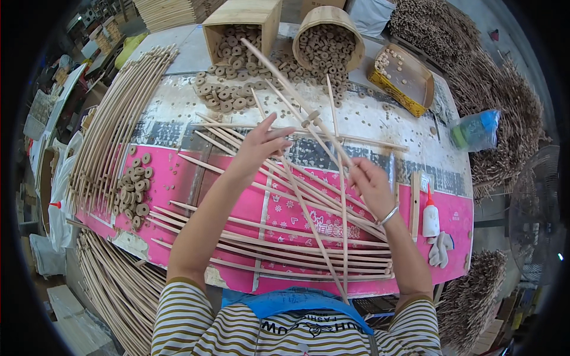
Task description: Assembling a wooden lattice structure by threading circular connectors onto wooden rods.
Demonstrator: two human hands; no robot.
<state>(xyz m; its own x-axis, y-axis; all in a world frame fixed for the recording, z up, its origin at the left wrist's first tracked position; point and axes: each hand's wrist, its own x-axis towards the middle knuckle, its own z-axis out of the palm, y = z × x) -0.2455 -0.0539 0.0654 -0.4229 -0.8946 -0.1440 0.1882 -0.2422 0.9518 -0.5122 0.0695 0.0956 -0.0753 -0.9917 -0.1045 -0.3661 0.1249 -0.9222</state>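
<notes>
My right hand (369, 181) is closed around the lower part of a pale wooden rod (279, 77), which slants up to the far left above the table. A small brown ring (310, 118) sits around that rod, partway along it. Left of the ring, my left hand (264, 144) has its fingers stretched out and apart, with nothing seen in them. Beneath both hands, several more rods (303, 240) lie loosely, some crossing, on a pink printed sheet (169, 172).
Brown rings spill from a wooden box (270, 35) and a round tub (350, 41) at the back. A yellow tray (404, 107) holds small pale pieces. Bundled rods (119, 118) lie left. A glue bottle (430, 216) and a grey glove (439, 249) are at right.
</notes>
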